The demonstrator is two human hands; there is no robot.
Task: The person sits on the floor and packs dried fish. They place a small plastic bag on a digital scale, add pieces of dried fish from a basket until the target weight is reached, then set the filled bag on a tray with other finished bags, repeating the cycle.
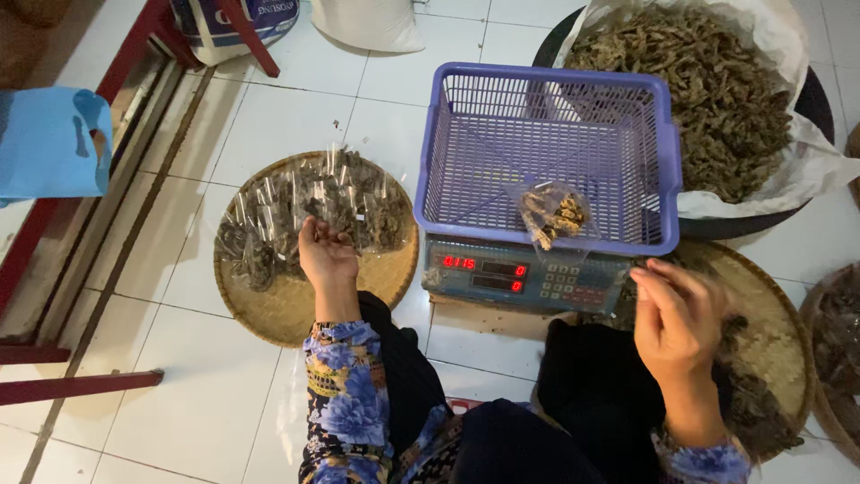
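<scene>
The right hand (678, 324) is nearest, raised above a flat woven tray (766, 296) of dark dried pieces (752, 408); its fingers (658, 291) are curled loosely together, and I cannot tell if they pinch any pieces. The step in hand seems to be weighing out small portions, and a next pinch would call for a light, small grip. Forward and to the left of these fingers, a small clear bag (554, 215), partly filled, lies inside the purple basket (546, 157) on the scale (520, 273). The left hand (324, 254) hovers over a round woven tray (300, 309) of filled clear bags (305, 211), fingers half open, holding nothing that I can see. Farthest, beyond the basket, a big basin (806, 99) holds more of the dried material
</scene>
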